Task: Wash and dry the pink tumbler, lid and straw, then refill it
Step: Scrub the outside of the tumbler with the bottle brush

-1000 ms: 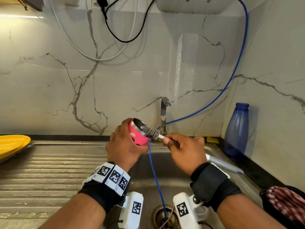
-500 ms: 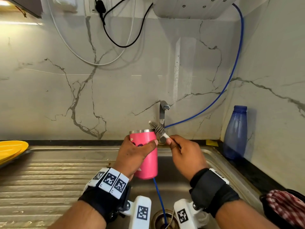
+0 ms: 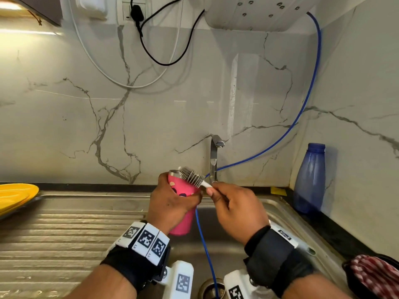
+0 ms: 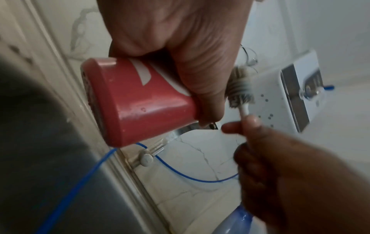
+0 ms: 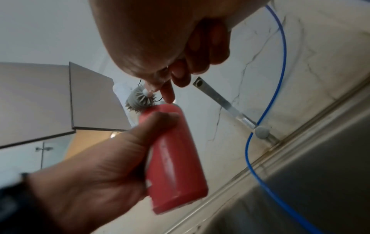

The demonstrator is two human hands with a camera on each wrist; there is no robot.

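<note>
My left hand [image 3: 172, 203] grips the pink tumbler [image 3: 183, 223] around its upper body and holds it nearly upright over the sink, its steel rim [image 3: 173, 173] at the top. The tumbler [image 4: 140, 102] shows its pink base in the left wrist view. My right hand [image 3: 233, 203] pinches the white handle of a bottle brush [image 3: 192, 176]. The grey bristle head lies across the tumbler's mouth. In the right wrist view the brush [image 5: 140, 99] sits at the top of the tumbler [image 5: 176, 158]. No lid or straw is in view.
A steel tap [image 3: 214, 160] rises behind the hands. A blue tube [image 3: 207, 255] runs from the wall unit into the sink drain [image 3: 210, 288]. A blue bottle [image 3: 309, 180] stands in the right corner, a yellow plate [image 3: 15, 197] on the left drainboard [image 3: 64, 234], a checked cloth [image 3: 377, 275] at the lower right.
The tumbler was tipped with its mouth toward the brush a second ago and now stands nearly upright. The brush came out and now lies across the rim.
</note>
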